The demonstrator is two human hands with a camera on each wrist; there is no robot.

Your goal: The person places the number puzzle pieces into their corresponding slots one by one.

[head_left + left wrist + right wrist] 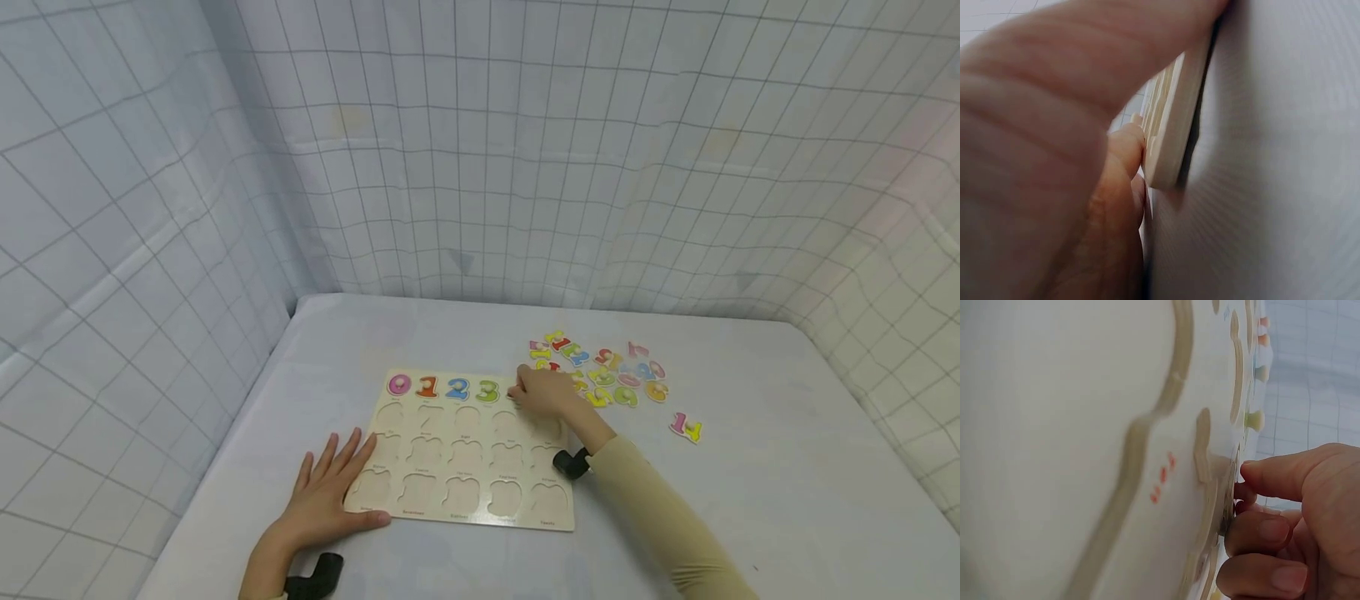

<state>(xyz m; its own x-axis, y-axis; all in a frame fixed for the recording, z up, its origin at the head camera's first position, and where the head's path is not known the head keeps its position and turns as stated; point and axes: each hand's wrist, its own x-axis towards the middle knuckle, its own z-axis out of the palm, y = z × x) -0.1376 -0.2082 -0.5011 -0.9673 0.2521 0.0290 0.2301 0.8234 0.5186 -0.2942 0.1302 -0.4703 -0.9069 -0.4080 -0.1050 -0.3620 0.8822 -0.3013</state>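
A wooden number puzzle board (pixel 483 433) lies flat on the white table. Its top row holds a pink 0 (pixel 399 384), a red 1 (pixel 427 387), a blue 2 (pixel 457 388) and a green 3 (pixel 487 391). Fingers spread, my left hand (pixel 326 504) rests at the board's left edge, with the thumb by the front corner. Beside the 3, at the upper right of the board, is my right hand (pixel 542 393). In the right wrist view, thumb and fingers of the right hand (pixel 1310 512) pinch a puzzle piece low against the board; its number is hidden.
Several colourful number pieces (pixel 626 397) lie loosely scattered behind and right of the board, some overlapping. A pink-and-yellow piece (pixel 686 427) sits apart to their right. Grid-patterned white curtains (pixel 480 167) hang round the table's back and sides.
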